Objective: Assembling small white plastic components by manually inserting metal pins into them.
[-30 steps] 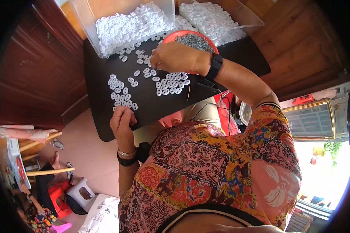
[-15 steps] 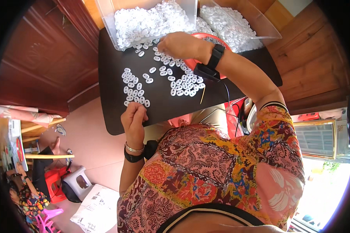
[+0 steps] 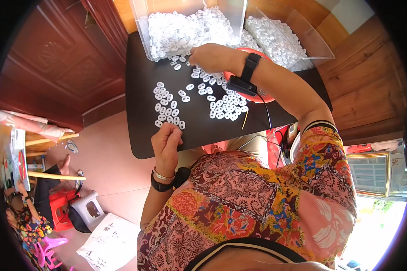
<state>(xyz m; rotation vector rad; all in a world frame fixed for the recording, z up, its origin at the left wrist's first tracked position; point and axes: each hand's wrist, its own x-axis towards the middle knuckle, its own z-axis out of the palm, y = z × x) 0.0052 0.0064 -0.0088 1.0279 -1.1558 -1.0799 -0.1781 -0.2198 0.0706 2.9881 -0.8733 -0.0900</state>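
Observation:
My left hand (image 3: pixel 166 141) rests closed at the near edge of the dark table (image 3: pixel 142 142), just below a cluster of white oval plastic pieces (image 3: pixel 166 105), each with two holes. Whatever it holds, if anything, is hidden. My right hand (image 3: pixel 212 57) reaches to the front of a clear plastic box (image 3: pixel 142 29) filled with the same pieces. Its fingers are curled together and point down near loose pieces (image 3: pixel 177 67); their tips and anything in them cannot be made out. A red bowl (image 3: pixel 268 97) sits partly hidden under my right wrist.
A second clear box (image 3: pixel 323 58) with bagged white pieces stands at the back right. More loose pieces (image 3: pixel 228 107) and a thin yellow stick (image 3: pixel 244 121) lie mid-table. To the left are stools (image 3: pixel 87 212), a white sack (image 3: pixel 111 244) and another person (image 3: pixel 29 223).
The whole scene has shifted rightward in the view. Relative to the box, my right hand has moved slightly left; my left hand stays beside the same cluster.

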